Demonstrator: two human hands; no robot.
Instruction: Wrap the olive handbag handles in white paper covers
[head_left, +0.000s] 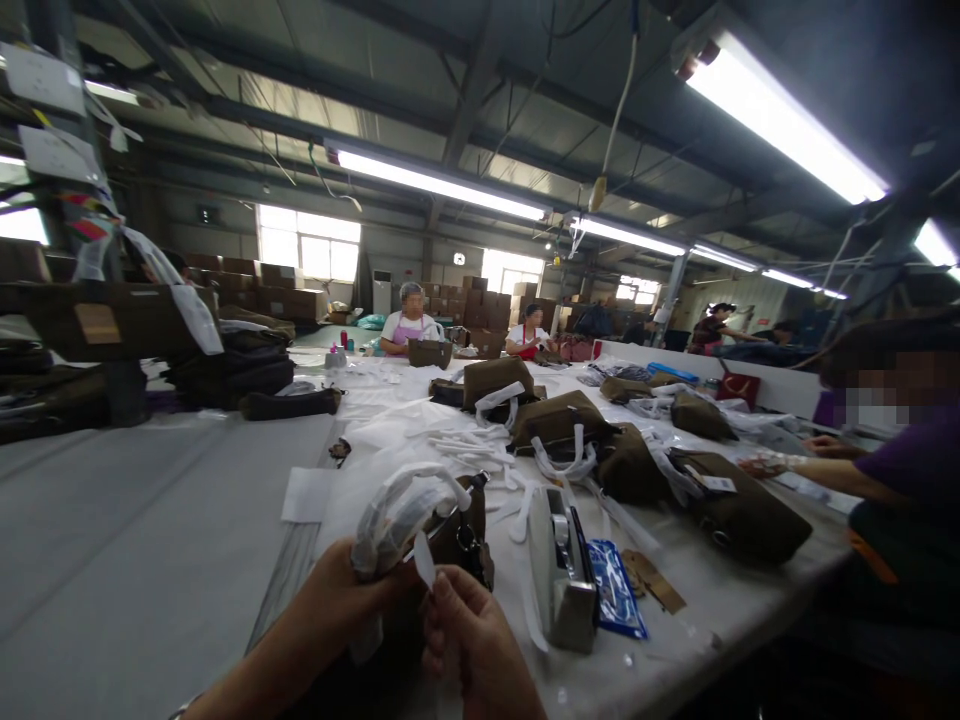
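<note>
A dark handbag with metal rings stands at the near edge of the table in front of me. Its arched handle is wrapped in white, thin material. My left hand is closed around the lower left end of that wrapped handle. Between the thumb and fingers of my right hand is a narrow white strip, its rounded tip pointing up close to the handle. The bag's lower part is dark and partly hidden by my hands.
Right of the bag stands a tape dispenser, beside a blue packet and brown cardboard tags. Several olive bags and loose white strips lie farther back. A co-worker's arm reaches over a bag at right.
</note>
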